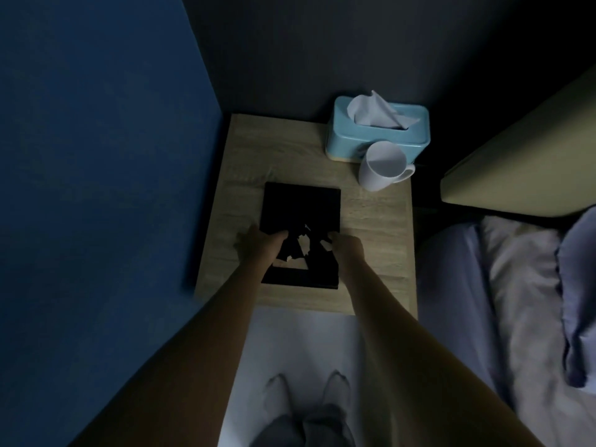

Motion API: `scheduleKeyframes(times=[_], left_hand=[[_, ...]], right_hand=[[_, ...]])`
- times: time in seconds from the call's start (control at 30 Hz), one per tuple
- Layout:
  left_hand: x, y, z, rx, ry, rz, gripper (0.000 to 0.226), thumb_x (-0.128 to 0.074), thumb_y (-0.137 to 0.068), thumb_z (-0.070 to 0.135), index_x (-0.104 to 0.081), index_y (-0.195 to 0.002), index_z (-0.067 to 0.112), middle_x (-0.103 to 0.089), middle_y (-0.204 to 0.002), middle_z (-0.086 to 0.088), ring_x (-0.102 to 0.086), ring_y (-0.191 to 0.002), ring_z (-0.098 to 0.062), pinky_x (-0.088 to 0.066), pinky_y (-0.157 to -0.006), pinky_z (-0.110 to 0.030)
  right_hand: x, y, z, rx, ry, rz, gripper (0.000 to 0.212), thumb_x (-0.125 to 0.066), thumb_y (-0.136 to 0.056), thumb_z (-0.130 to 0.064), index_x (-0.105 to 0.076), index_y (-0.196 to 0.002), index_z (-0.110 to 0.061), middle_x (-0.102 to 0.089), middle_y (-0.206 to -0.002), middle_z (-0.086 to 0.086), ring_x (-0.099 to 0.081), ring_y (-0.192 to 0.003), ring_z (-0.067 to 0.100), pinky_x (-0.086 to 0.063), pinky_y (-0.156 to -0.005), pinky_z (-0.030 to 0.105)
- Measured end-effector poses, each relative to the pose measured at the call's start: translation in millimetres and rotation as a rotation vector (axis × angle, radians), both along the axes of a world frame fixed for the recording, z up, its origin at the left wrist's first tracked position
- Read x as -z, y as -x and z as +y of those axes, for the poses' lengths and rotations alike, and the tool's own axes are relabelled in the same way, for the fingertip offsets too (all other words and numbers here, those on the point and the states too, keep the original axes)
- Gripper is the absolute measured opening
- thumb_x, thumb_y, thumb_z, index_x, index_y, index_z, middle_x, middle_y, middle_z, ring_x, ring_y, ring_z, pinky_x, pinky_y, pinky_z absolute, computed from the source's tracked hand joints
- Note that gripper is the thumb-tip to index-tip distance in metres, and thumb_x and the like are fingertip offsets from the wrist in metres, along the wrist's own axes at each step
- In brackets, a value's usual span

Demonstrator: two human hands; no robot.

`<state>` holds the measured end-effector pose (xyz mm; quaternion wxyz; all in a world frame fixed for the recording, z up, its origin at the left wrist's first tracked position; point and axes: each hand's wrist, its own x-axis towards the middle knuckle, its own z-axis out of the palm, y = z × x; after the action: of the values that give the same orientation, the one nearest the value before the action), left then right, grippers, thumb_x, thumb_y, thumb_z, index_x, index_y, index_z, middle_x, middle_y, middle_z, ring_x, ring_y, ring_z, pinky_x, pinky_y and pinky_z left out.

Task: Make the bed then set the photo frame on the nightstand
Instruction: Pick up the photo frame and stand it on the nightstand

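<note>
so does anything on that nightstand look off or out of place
Yes: the black photo frame lies flat, back side up, on the nightstand rather than standing. Both the left hand and the right hand are at its stand. The white mug looks tilted beside the blue tissue box, though the wide lens may exaggerate that.

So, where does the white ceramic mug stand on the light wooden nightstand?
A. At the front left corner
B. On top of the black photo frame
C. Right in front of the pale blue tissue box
C: the white ceramic mug stands on the light wooden nightstand against the front of the pale blue tissue box, apart from the black photo frame.
</note>
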<state>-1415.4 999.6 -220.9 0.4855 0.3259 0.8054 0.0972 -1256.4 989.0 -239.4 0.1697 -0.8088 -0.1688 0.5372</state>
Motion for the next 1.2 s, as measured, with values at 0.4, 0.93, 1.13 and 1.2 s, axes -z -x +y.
scheduleKeyframes(times=[0.4,0.93,1.13,1.2], left_hand=[[-10.3,-14.3,-13.7,-0.142,-0.042,-0.124,0.095,-0.069,-0.068,0.064,-0.041,-0.142,0.012,-0.042,-0.143,-0.01,-0.045,-0.128,-0.03,-0.046,-0.101,-0.04],[-24.1,-18.2,-28.0,-0.216,-0.226,-0.364,0.046,-0.033,-0.105,0.035,-0.04,-0.145,0.014,-0.044,-0.147,-0.006,-0.046,-0.131,-0.023,-0.035,-0.104,-0.028],[-25.5,-2.9,-39.0,-0.121,-0.4,-0.393,0.017,-0.044,-0.102,0.033,-0.057,-0.094,0.025,-0.06,-0.104,-0.005,-0.056,-0.102,-0.023,-0.044,-0.098,-0.045],[-35.1,-4.2,-42.3,-0.113,-0.452,-0.38,0.017,-0.046,-0.101,0.031,-0.059,-0.105,0.019,-0.062,-0.109,-0.006,-0.059,-0.107,-0.025,-0.045,-0.1,-0.044]], right_hand=[[17.0,-16.3,-19.9,0.117,-0.019,0.054,0.066,-0.059,-0.032,-0.045,-0.067,-0.089,-0.013,-0.063,-0.113,0.016,-0.061,-0.1,0.036,-0.053,-0.091,0.051],[-93.5,-20.2,-20.5,0.035,-0.09,0.071,0.038,-0.062,-0.089,-0.032,-0.065,-0.104,0.002,-0.066,-0.094,0.013,-0.064,-0.089,0.028,-0.052,-0.08,0.036],[-107.3,-32.4,-12.4,-0.107,-0.093,0.119,0.044,-0.056,-0.094,-0.034,-0.062,-0.12,0.001,-0.06,-0.103,0.013,-0.055,-0.075,0.022,-0.043,-0.067,0.027],[-108.2,-34.7,-13.1,-0.134,-0.119,0.085,0.044,-0.054,-0.095,-0.035,-0.063,-0.119,0.002,-0.065,-0.113,0.018,-0.06,-0.084,0.027,-0.044,-0.074,0.029]])
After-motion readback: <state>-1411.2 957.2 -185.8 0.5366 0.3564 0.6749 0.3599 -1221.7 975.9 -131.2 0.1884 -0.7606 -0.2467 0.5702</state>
